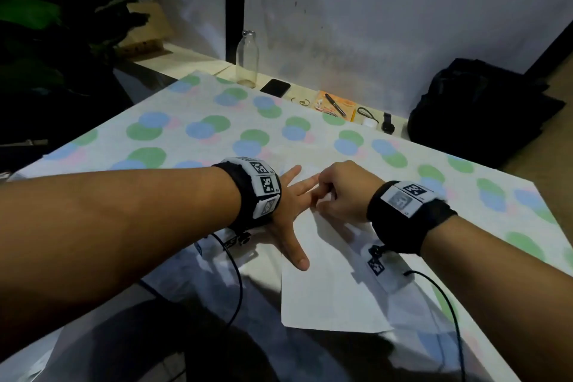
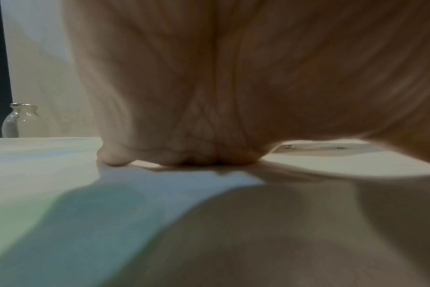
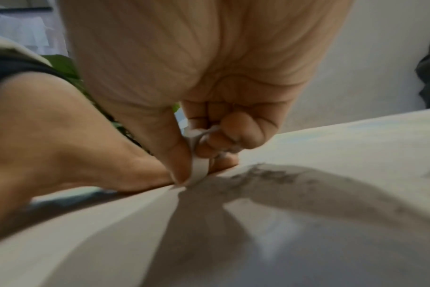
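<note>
- In the lower centre of the head view, a white sheet of paper [image 1: 325, 288] lies flat on the patterned tablecloth [image 1: 201, 127], with one corner towards the bottom edge of the frame.
- Left hand [image 1: 288, 208]: fingers straight and spread, palm down, pressing the sheet to the table. It grips nothing.
- Right hand [image 1: 344, 192]: fingers curled. In the right wrist view the thumb [image 3: 177, 165] and forefinger pinch a narrow raised strip [image 3: 199, 169] of the sheet's edge, just beside the left hand's fingers.
- Handling, judged: the sheet is light, thin and limp. It will crease or tear readily and may slide on the cloth unless pinned. It is best taken at an edge or corner, with the other hand flat beside the grip.
- Materials: the paper is matt and smooth with crisp straight edges. The cloth is soft and printed with overlapping green, blue and pink circles.
- Upper centre of the head view, well apart from the hands: an upright clear glass bottle [image 1: 246, 56], a dark phone [image 1: 275, 87] and a pen [image 1: 335, 104].
- Right of the frame: a black bag [image 1: 474, 108].
</note>
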Demonstrator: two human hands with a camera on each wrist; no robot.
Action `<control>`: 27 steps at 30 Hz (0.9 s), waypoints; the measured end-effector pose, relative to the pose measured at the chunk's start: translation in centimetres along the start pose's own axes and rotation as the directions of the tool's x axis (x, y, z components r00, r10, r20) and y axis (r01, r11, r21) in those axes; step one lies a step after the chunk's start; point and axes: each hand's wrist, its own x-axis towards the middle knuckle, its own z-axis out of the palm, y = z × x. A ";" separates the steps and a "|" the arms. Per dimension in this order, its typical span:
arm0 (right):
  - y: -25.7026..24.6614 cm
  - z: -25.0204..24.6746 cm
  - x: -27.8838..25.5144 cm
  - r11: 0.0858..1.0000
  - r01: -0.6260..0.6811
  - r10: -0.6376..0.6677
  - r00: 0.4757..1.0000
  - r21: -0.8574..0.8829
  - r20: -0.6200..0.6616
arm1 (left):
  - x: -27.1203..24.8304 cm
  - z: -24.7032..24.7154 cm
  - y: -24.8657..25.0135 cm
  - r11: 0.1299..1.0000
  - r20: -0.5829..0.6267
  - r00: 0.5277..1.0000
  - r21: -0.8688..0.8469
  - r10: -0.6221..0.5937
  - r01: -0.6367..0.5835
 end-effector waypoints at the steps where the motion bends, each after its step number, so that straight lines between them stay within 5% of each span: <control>1: -0.3 0.2 -0.4 1.000 0.023 -0.024 0.999 0.019 0.024 | 0.0 0.1 0.0 1.000 0.000 1.000 0.005 -0.004 0.004; 5: -1.6 0.9 -2.7 0.992 0.122 -0.121 0.979 -0.001 0.165 | 0.0 0.1 -0.1 1.000 -0.009 1.000 0.022 -0.007 0.007; 11: 0.2 -0.2 0.3 0.999 -0.036 0.037 0.999 0.015 -0.024 | -0.2 -0.1 0.1 1.000 -0.003 1.000 0.021 -0.007 0.007; 17: -2.1 1.6 -4.0 0.993 0.114 -0.115 0.986 0.019 0.119 | 0.1 0.3 -0.1 0.999 -0.022 1.000 0.032 -0.015 0.016; 23: 1.2 -0.4 1.4 0.995 -0.099 0.099 0.994 -0.008 -0.038 | -0.3 0.0 0.1 1.000 -0.017 1.000 0.028 -0.013 0.014; 27: -0.9 1.1 -1.7 1.000 0.004 -0.004 1.000 0.002 0.029 | -0.2 0.0 0.1 0.999 0.000 1.000 0.031 -0.020 0.020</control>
